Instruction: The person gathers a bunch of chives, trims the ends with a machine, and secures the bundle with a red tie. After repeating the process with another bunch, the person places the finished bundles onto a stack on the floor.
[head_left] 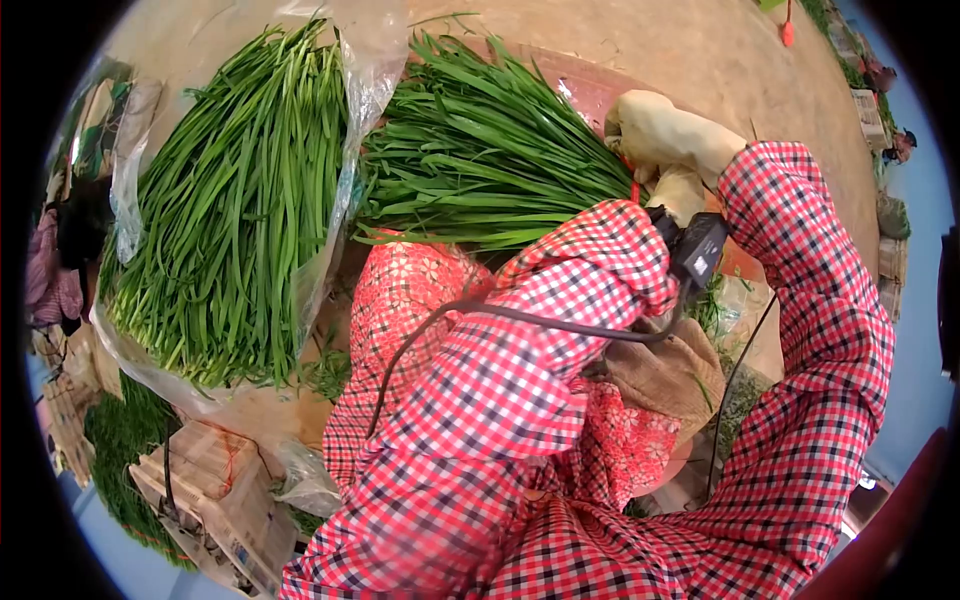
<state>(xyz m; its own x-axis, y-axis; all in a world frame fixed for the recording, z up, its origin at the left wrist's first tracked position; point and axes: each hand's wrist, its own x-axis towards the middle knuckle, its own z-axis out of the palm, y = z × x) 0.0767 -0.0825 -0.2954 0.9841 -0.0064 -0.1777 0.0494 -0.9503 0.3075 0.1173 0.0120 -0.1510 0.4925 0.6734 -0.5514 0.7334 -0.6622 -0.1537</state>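
A bundle of garlic chives lies with its leaf tips to the left and its stem end at my gloved hands. My right hand, in a cream glove, curls over that stem end. Just below it, my left hand, also gloved, is bent in close against the stems; its fingers are mostly hidden and what they pinch cannot be made out. Between the hands and the leaves shows a narrow red band. A black device with a cable sits at my left wrist.
To the left, a large heap of garlic chives lies on a clear plastic sheet. A wooden crate stands at lower left, beside more greens. The black cable crosses my left sleeve. A brown cloth covers my lap.
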